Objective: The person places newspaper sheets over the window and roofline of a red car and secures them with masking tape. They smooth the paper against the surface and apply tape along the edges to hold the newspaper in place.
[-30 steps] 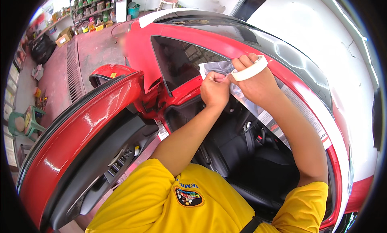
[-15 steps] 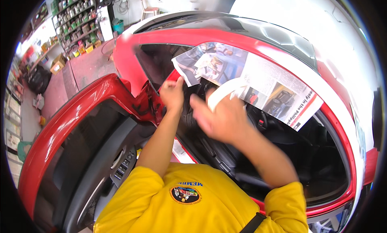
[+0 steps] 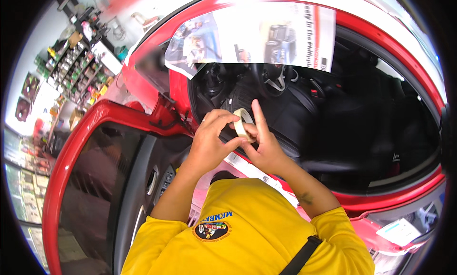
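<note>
A roll of cream masking tape (image 3: 239, 128) is held upright between my two hands, in front of the open car doorway. My left hand (image 3: 209, 140) pinches its near side with thumb and fingertips. My right hand (image 3: 266, 149) grips it from the other side, some fingers through the ring and the index finger pointing up. Beyond them, a sheet of newspaper (image 3: 243, 32) hangs along the upper edge of the red door frame (image 3: 178, 94). Its lower edge droops free over the opening. Whether a tape end is peeled loose cannot be seen.
The red car door (image 3: 64, 180) stands open to my left. Inside the car are a steering wheel (image 3: 276, 82) and dark seats. Shelves of cans (image 3: 78, 68) stand at the far left. A paper sheet (image 3: 399, 231) lies at the lower right.
Both hands have drawn back from the newspaper and come together on the tape roll, which was in my right hand alone. The view has shifted, so the newspaper now appears higher.
</note>
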Available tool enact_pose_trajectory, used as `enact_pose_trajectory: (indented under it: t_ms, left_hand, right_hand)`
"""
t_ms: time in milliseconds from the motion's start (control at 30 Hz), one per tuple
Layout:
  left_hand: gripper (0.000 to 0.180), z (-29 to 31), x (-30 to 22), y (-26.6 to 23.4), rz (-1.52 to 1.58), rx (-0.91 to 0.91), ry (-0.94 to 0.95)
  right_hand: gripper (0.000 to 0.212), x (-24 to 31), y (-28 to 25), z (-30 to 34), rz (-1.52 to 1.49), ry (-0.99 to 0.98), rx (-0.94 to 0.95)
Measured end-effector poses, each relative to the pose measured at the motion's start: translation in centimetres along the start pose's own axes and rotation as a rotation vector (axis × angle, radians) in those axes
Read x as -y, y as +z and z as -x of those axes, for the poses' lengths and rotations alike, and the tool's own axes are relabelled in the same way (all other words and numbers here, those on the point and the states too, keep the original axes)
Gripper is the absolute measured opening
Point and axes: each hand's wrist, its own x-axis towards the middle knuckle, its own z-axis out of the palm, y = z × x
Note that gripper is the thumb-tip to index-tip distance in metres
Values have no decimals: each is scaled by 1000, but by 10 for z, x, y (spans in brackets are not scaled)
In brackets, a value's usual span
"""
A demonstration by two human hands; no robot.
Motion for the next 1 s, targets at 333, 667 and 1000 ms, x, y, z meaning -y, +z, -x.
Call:
enact_pose_trajectory:
  t_ms: [333,667,1000]
  left_hand:
    - [36,47,29,47,170,304,-63]
    - [45,108,27,75,355,443,-175]
    - [27,131,25,82,268,659,84]
  right_hand:
    - [102,1,27,68,251,335,-26]
    - [106,21,66,142,244,490,-203]
    - [105,59,103,198,202,614,-348]
